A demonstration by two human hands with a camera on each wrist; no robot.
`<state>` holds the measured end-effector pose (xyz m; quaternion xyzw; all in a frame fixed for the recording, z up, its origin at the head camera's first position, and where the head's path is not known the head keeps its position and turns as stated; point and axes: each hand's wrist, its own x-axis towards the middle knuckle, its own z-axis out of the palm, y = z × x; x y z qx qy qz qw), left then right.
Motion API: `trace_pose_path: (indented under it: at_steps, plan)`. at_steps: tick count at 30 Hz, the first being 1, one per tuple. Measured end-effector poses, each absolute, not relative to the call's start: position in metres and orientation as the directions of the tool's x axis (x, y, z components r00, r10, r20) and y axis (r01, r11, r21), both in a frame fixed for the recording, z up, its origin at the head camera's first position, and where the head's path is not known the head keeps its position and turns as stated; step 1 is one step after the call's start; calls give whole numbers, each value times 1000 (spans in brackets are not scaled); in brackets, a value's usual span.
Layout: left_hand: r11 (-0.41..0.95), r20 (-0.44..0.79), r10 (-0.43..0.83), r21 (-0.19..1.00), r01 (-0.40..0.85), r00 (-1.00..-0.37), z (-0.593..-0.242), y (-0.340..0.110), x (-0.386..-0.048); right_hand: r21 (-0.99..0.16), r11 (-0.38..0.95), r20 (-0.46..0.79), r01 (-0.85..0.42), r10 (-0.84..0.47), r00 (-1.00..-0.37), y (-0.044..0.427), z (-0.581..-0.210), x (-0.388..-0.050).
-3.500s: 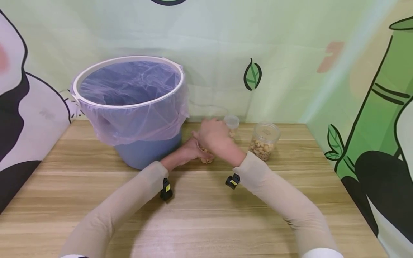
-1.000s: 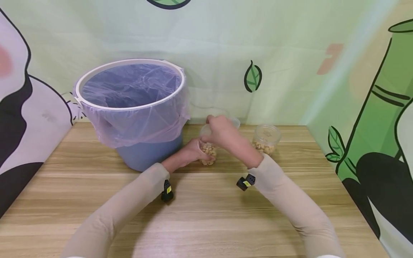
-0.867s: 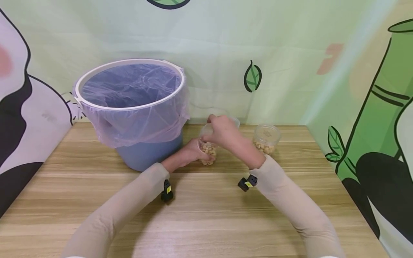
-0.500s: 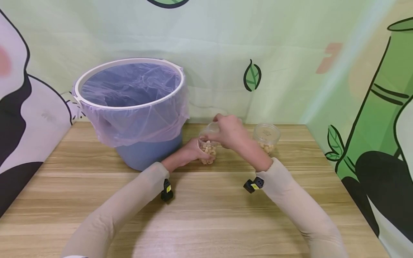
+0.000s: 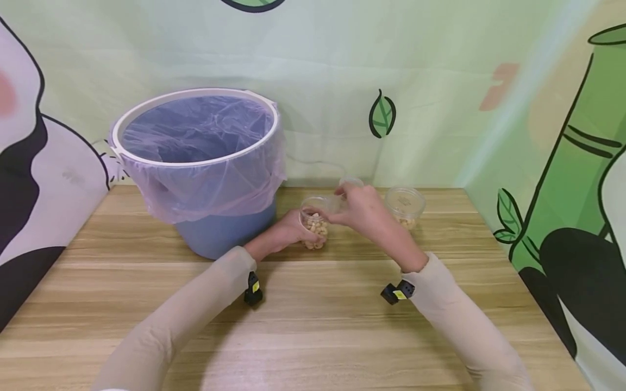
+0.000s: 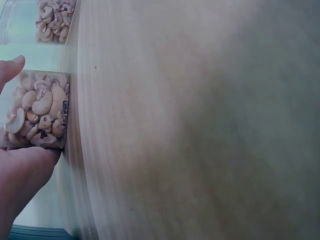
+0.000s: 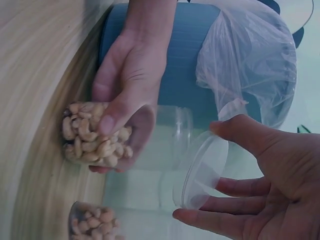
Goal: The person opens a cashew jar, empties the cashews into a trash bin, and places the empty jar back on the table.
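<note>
Head view: a clear cylindrical plastic jar of tan cashews (image 5: 315,231) is gripped upright by the L. hand (image 5: 288,229), fingers curled round it, prob. for steadiness. By its mouth, a clear round plastic lid (image 7: 206,167) is pinched at the edge, thumb vs. fingertips, by the R. hand (image 5: 367,213). Farther off, L. of both grips, a blue plastic bin (image 5: 215,236) is placed, pink film (image 5: 210,193) folded over its rim, presumably vs. slipping.

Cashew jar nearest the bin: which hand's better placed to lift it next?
Left, probably: the left hand is curled round the cashew jar, on the side towards the bin. The right hand looks less free, holding the translucent lid beside the jar's mouth.
</note>
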<state>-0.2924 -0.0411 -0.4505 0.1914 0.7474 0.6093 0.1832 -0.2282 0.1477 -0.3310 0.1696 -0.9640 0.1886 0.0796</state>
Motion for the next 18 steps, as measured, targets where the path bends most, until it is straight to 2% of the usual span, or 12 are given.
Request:
trace_pose_path:
  at_steps: [18]
  plan:
    - [152, -67, 521, 988, 16, -851, -447, -41, -290, -429, 837, 141, -340, -310, -940, 166, -360, -227]
